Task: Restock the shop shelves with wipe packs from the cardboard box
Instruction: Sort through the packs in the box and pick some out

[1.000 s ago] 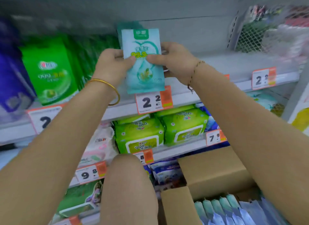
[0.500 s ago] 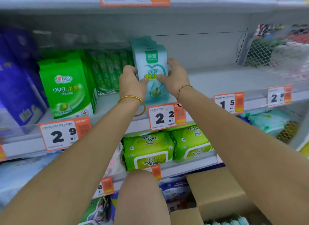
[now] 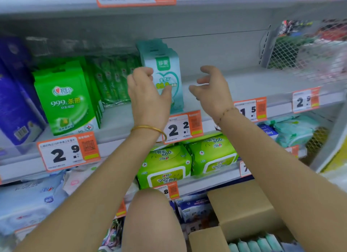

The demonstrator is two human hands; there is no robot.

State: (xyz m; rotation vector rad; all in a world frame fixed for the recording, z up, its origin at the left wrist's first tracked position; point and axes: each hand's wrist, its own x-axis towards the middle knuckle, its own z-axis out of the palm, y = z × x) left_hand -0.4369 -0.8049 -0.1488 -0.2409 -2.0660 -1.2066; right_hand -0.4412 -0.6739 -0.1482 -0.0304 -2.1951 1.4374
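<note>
Both hands have let go of the teal pack point(image 3: 170, 79) they were setting in place; it now stands upright on the shelf point(image 3: 244, 86), front of its row. Box point(image 3: 242, 210) sits low right, more packs point(image 3: 259, 244) inside. Left hand point(image 3: 148, 99) and right hand point(image 3: 212, 90) hover open, empty. The packs look light, soft and slick; best pinched by the side edges.

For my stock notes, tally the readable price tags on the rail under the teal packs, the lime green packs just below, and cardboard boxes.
Readable price tags: 4
Lime green packs: 2
Cardboard box: 1
Total: 7
</note>
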